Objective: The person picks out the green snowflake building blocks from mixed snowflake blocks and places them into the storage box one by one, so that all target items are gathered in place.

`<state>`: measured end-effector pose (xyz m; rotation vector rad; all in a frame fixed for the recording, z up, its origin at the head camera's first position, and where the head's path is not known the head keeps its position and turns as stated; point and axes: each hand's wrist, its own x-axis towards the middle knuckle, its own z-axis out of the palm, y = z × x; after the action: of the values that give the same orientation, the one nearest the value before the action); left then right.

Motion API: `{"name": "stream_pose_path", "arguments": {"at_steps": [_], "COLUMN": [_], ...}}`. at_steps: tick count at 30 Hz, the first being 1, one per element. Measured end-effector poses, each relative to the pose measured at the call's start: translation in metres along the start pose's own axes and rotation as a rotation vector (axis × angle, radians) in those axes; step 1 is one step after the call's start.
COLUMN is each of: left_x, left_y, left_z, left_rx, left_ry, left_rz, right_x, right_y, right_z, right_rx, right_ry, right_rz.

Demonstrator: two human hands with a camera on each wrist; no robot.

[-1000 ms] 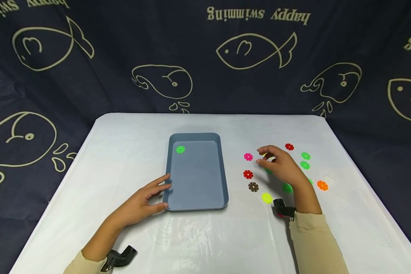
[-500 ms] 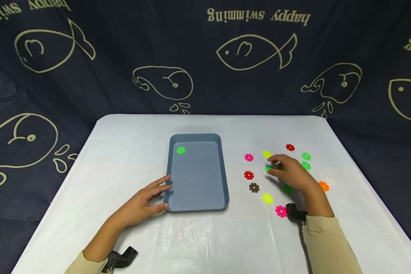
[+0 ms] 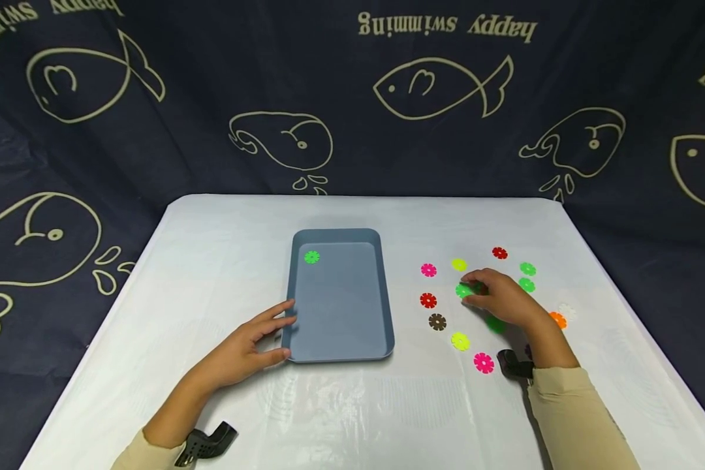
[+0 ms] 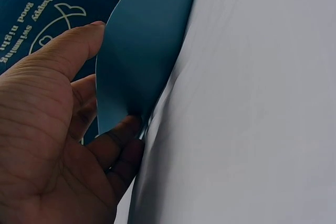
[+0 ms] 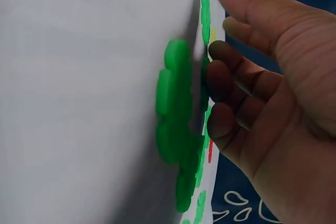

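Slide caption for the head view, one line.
Left hand touches the blue-gray tray, right hand at a green disc on the white table.

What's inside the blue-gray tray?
One green notched disc lies near the tray's far left corner. Fingertips of the left hand cover bits of the left wall; what's beneath them is hidden.
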<state>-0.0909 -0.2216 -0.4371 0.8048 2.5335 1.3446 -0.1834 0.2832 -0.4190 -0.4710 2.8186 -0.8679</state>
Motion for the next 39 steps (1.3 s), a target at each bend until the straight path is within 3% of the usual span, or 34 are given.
{"name": "stream_pose_path", "arguments": {"at_steps": [24, 39], "left_x": [0.0, 0.0], "left_y": [0.0, 0.0], "left_z": [-0.002, -0.001], "left_rx": [0.018, 0.017], "left_ry": [0.005, 0.002], "left_rz": [0.003, 0.001], "right_x": [0.007, 0.007], "right_y": [0.001, -0.013], "right_z": [0.004, -0.004], "right_rx": [-0.087, -0.078], "right_ry": [0.013, 0.042], "right_rz": [-0.035, -0.079]}}
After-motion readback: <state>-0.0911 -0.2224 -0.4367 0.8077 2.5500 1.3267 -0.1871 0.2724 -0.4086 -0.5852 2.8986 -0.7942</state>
